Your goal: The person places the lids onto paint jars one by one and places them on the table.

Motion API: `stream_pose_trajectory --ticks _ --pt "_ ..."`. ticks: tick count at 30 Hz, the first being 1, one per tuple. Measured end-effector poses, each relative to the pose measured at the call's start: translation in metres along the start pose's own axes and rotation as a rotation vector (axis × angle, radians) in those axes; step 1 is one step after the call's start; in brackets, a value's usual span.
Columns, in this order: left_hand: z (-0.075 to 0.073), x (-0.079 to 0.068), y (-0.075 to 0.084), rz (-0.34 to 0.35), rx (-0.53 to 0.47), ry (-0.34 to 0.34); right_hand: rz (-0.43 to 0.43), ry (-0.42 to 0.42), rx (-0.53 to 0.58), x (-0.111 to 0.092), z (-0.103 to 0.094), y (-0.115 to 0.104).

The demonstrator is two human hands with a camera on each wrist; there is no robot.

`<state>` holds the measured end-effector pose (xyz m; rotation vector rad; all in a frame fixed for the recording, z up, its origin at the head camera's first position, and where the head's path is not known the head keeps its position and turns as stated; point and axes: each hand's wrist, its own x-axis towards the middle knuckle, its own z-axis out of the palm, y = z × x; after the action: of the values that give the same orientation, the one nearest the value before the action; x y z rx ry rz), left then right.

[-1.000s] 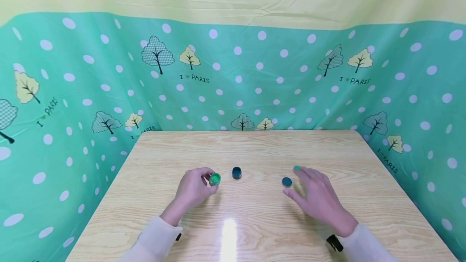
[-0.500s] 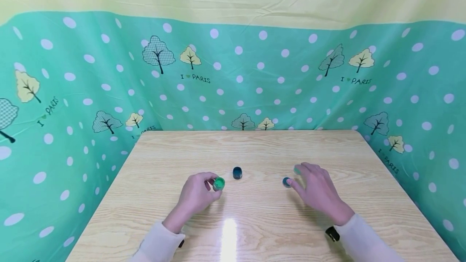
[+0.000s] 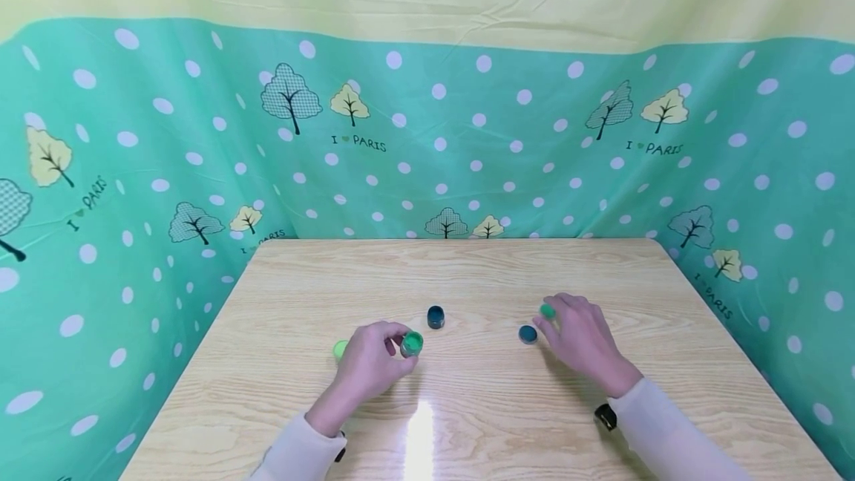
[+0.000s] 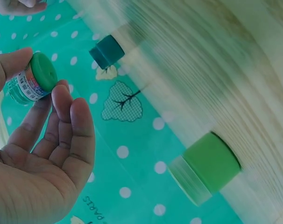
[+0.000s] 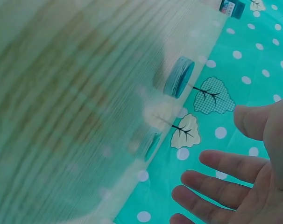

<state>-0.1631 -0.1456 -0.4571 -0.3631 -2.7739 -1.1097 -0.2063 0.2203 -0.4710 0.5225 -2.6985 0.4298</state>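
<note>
In my left hand (image 3: 375,362) I hold a small open paint jar (image 3: 412,344) with green paint inside, between thumb and fingers above the table. The left wrist view shows its label and clear body. A light green jar (image 4: 207,168) stands beside this hand, mostly hidden by it in the head view. My right hand (image 3: 584,336) reaches over the table with thumb and index finger around a small green lid (image 3: 548,311). In the right wrist view its fingers (image 5: 225,189) are spread apart. A dark teal lid (image 3: 528,334) lies just left of the right thumb.
A dark teal paint jar (image 3: 436,317) stands between my hands, a little farther back. The pale wooden table (image 3: 467,273) ends at a green dotted curtain (image 3: 374,132) behind it and at both sides.
My left hand has moved right and toward me with the green jar, uncovering part of the light green jar. My right thumb and index finger have drawn closer together around the green lid.
</note>
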Motion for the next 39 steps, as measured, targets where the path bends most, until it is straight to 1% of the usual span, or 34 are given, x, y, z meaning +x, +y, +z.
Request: stream_pose_trajectory --ticks 9,17,24,32,39 --pt "0.002 -0.002 0.007 -0.011 0.011 -0.012 0.059 -0.059 -0.033 0.009 0.004 0.007" --pt "0.003 -0.004 0.008 0.033 0.025 -0.002 0.123 -0.151 -0.068 0.017 0.01 0.013" --pt "0.003 -0.005 0.011 0.053 0.042 0.011 0.159 -0.201 -0.085 0.022 0.013 0.015" --pt "0.003 -0.005 0.014 0.069 0.055 -0.002 0.15 -0.248 -0.109 0.026 0.015 0.018" --pt "0.004 -0.006 0.014 0.085 0.07 0.013 0.158 -0.286 -0.126 0.026 0.017 0.019"
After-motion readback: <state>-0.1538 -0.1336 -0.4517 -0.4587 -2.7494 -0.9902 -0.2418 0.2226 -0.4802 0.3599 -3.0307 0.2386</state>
